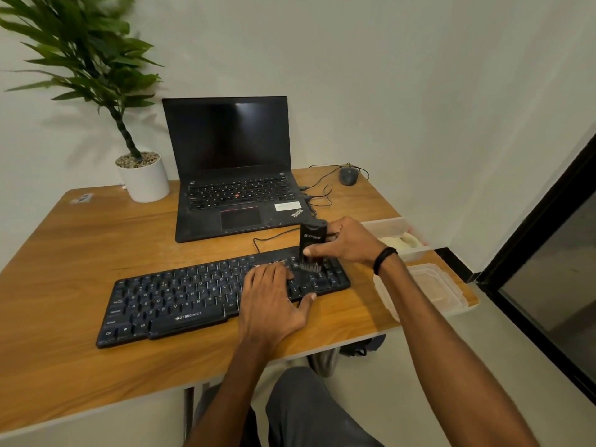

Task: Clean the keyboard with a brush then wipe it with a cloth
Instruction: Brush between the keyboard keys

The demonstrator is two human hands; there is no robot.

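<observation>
A black Zebronics keyboard (180, 298) lies slanted across the wooden table (80, 253). My left hand (274, 298) rests flat on its right half, fingers straight, thumb over the near edge. My right hand (345, 243) grips a black brush (311, 245) upright, its bristles touching the keys near the keyboard's far right end. A pale cloth (403, 243) lies in a clear plastic box (387, 225) to the right of that hand.
An open black laptop (232, 175) stands behind the keyboard, with a potted plant (145, 179) to its left and a mouse (348, 175) with cables to its right. A clear lid (432, 285) lies at the table's right edge. My knees show below.
</observation>
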